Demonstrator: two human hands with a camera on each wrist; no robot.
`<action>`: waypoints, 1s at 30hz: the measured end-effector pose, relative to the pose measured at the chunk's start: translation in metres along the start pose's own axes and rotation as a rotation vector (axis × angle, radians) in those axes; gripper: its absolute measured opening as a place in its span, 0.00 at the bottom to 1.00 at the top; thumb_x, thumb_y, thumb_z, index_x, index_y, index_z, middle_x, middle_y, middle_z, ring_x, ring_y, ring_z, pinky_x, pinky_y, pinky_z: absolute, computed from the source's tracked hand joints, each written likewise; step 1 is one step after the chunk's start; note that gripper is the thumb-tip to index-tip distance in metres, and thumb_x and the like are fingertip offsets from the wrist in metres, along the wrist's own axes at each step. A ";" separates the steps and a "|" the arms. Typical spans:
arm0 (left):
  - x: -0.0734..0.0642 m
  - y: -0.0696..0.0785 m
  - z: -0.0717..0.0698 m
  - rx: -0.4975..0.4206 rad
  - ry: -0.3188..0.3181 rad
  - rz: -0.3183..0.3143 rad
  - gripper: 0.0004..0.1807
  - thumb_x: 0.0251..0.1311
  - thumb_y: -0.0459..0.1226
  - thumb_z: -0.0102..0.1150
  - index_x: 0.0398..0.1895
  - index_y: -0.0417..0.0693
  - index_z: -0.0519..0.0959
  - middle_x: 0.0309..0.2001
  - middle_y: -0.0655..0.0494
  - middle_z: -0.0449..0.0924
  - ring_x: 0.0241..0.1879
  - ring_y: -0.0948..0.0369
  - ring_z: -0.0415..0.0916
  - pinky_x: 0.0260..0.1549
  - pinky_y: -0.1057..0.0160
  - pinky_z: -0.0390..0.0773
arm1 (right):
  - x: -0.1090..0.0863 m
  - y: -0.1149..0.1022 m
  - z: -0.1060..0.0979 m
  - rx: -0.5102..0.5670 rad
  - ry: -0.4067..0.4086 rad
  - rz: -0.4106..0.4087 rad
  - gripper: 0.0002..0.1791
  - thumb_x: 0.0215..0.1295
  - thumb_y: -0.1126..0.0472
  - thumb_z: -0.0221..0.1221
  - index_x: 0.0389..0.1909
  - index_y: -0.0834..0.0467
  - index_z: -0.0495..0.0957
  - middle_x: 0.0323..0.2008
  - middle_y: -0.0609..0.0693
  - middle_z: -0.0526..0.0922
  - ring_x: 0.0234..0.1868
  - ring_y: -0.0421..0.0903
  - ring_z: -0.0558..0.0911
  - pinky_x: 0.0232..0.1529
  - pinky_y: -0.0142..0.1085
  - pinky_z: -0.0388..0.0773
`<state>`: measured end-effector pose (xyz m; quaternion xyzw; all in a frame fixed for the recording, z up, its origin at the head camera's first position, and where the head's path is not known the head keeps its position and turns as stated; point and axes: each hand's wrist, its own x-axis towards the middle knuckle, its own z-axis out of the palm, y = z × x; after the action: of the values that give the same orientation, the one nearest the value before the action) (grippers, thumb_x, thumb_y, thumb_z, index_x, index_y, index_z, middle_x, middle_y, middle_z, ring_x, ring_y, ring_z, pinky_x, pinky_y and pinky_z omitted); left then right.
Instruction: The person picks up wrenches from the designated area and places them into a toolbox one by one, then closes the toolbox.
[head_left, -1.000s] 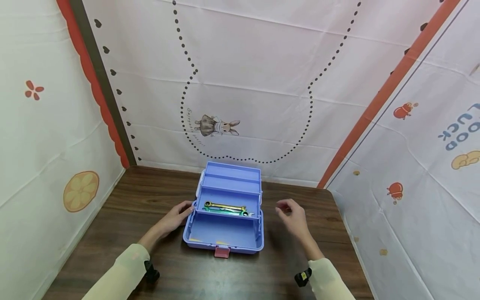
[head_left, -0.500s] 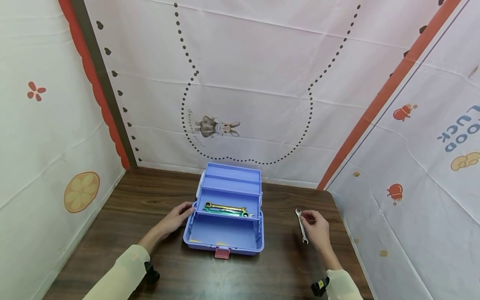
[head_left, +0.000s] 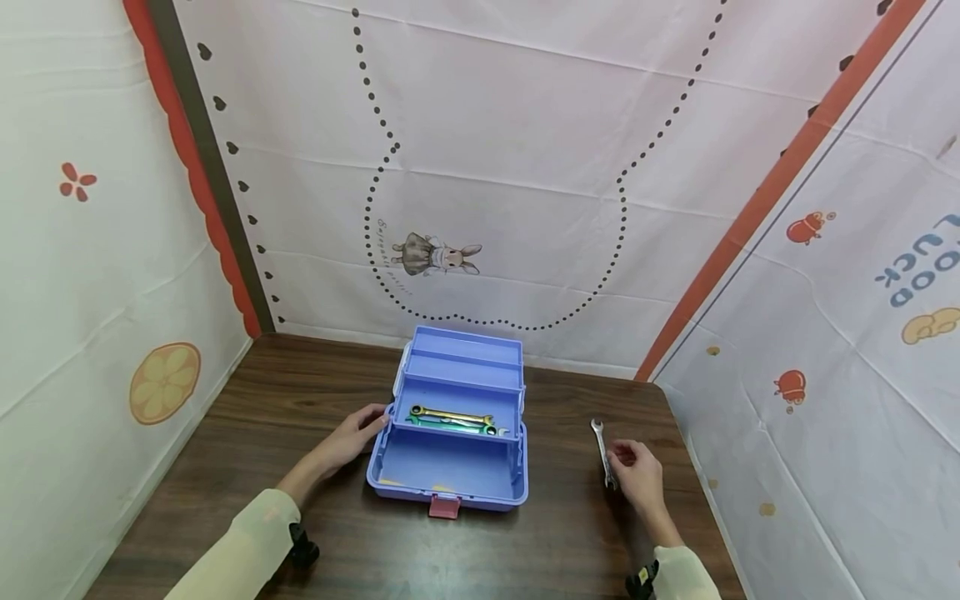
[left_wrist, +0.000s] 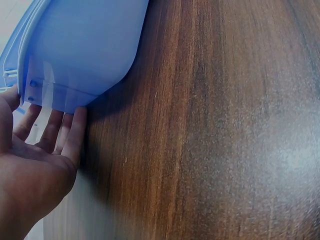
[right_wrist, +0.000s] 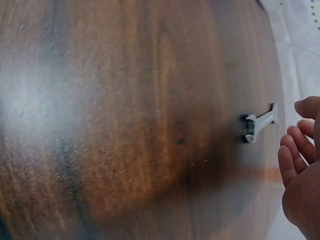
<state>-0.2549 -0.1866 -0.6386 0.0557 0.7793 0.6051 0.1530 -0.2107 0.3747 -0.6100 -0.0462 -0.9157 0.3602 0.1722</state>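
A blue toolbox (head_left: 446, 500) stands unfolded on the table, its stepped trays raised at the back. My left hand (head_left: 351, 437) holds its left side, thumb at the rim and fingers against the outer wall (left_wrist: 75, 55). In the front tray lie a gold wrench (head_left: 450, 414) and a green wrench (head_left: 442, 425), side by side. A silver open-ended wrench (head_left: 602, 450) rests on the table to the right. Just right of it is my right hand (head_left: 639, 477), fingers loosely bent. The right wrist view has a gap between the fingers and this wrench (right_wrist: 259, 124).
A red latch (head_left: 444, 506) hangs down at the toolbox's front. Small yellow pieces (head_left: 390, 481) show in its lower compartment. Printed white cloth (head_left: 495, 167) walls in the brown wooden table (head_left: 315, 367) at the back and both sides.
My right hand has moved right and slightly toward me, and the silver wrench now shows on the table beside it. The left hand and toolbox have stayed put.
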 end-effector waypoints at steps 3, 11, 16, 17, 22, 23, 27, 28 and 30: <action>0.000 0.000 0.000 -0.004 0.001 -0.002 0.37 0.79 0.60 0.51 0.77 0.45 0.68 0.71 0.42 0.71 0.71 0.44 0.66 0.71 0.37 0.66 | -0.001 0.004 0.004 -0.014 -0.020 0.026 0.10 0.64 0.69 0.71 0.45 0.67 0.86 0.39 0.58 0.89 0.38 0.51 0.86 0.39 0.31 0.80; -0.001 0.001 0.000 -0.002 0.003 -0.018 0.37 0.78 0.60 0.51 0.77 0.45 0.68 0.71 0.41 0.71 0.71 0.44 0.67 0.71 0.36 0.66 | -0.002 0.005 0.013 -0.053 -0.036 0.043 0.12 0.64 0.66 0.72 0.44 0.69 0.85 0.38 0.59 0.85 0.38 0.54 0.85 0.40 0.39 0.81; 0.000 0.001 0.002 -0.007 0.003 -0.019 0.37 0.78 0.60 0.52 0.77 0.45 0.68 0.71 0.42 0.71 0.72 0.44 0.67 0.71 0.37 0.66 | 0.001 0.002 0.016 -0.080 -0.049 0.072 0.11 0.64 0.67 0.71 0.43 0.70 0.84 0.38 0.60 0.85 0.39 0.56 0.84 0.44 0.45 0.80; 0.000 0.001 0.002 -0.008 0.004 -0.018 0.37 0.78 0.60 0.52 0.77 0.45 0.68 0.71 0.42 0.71 0.72 0.45 0.66 0.71 0.37 0.66 | 0.002 0.001 0.016 -0.080 -0.058 0.078 0.11 0.64 0.67 0.70 0.43 0.70 0.84 0.38 0.61 0.85 0.39 0.57 0.84 0.44 0.46 0.80; 0.000 0.000 0.001 -0.011 0.007 -0.011 0.37 0.78 0.60 0.52 0.77 0.45 0.68 0.71 0.42 0.71 0.72 0.44 0.66 0.72 0.36 0.63 | 0.001 0.002 0.018 -0.094 -0.107 0.086 0.12 0.64 0.69 0.70 0.44 0.72 0.82 0.38 0.61 0.82 0.40 0.57 0.82 0.45 0.48 0.79; 0.000 0.000 0.001 -0.009 0.008 -0.010 0.37 0.78 0.60 0.52 0.77 0.45 0.68 0.71 0.42 0.71 0.72 0.44 0.66 0.73 0.36 0.63 | 0.001 0.002 0.019 -0.095 -0.112 0.086 0.12 0.64 0.69 0.69 0.44 0.71 0.82 0.38 0.60 0.81 0.39 0.56 0.82 0.44 0.46 0.79; 0.000 0.000 0.001 -0.006 0.007 -0.010 0.37 0.78 0.60 0.52 0.77 0.45 0.68 0.71 0.42 0.71 0.72 0.44 0.66 0.72 0.35 0.63 | 0.003 0.003 0.020 -0.092 -0.117 0.071 0.09 0.62 0.73 0.66 0.42 0.71 0.81 0.37 0.60 0.80 0.37 0.54 0.82 0.36 0.40 0.82; 0.000 0.000 0.001 -0.006 0.008 -0.012 0.37 0.77 0.61 0.52 0.77 0.45 0.68 0.71 0.42 0.71 0.72 0.44 0.66 0.72 0.35 0.63 | 0.004 0.003 0.020 -0.095 -0.119 0.068 0.09 0.62 0.73 0.65 0.42 0.71 0.81 0.36 0.60 0.80 0.36 0.54 0.82 0.36 0.40 0.82; -0.001 0.000 0.001 -0.006 0.008 -0.011 0.37 0.77 0.61 0.52 0.77 0.45 0.68 0.72 0.42 0.71 0.72 0.44 0.66 0.72 0.35 0.63 | 0.006 0.002 0.019 -0.102 -0.120 0.058 0.09 0.60 0.74 0.64 0.41 0.71 0.81 0.35 0.60 0.80 0.36 0.55 0.81 0.37 0.43 0.82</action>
<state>-0.2542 -0.1861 -0.6384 0.0483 0.7785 0.6068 0.1534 -0.2229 0.3650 -0.6227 -0.0599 -0.9397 0.3202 0.1039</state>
